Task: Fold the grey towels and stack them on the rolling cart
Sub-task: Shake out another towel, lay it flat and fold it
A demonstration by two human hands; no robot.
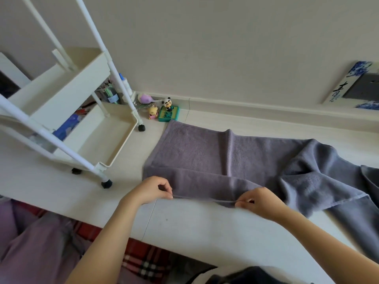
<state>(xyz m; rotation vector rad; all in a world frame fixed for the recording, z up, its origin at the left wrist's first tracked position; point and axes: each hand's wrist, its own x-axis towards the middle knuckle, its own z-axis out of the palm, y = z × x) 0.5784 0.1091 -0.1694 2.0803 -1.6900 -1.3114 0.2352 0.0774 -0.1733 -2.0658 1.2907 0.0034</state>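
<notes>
A grey towel (201, 158) lies spread on the pale floor, its near strip folded over toward me. My left hand (152, 190) pinches the near hem at its left end. My right hand (259, 201) pinches the same hem further right, and the edge runs taut between them. More grey towel cloth (320, 177) lies crumpled to the right, partly over the spread one. The white rolling cart (67, 111) stands at the left, and the trays in view show no towels.
Small toys, among them a panda figure on a green box (168, 111), sit by the skirting board behind the cart's wheel (141, 128). Bottles and clutter show behind the cart. A red plaid cloth (141, 257) lies near my knees. A blue-and-white panel (346, 85) leans on the right wall.
</notes>
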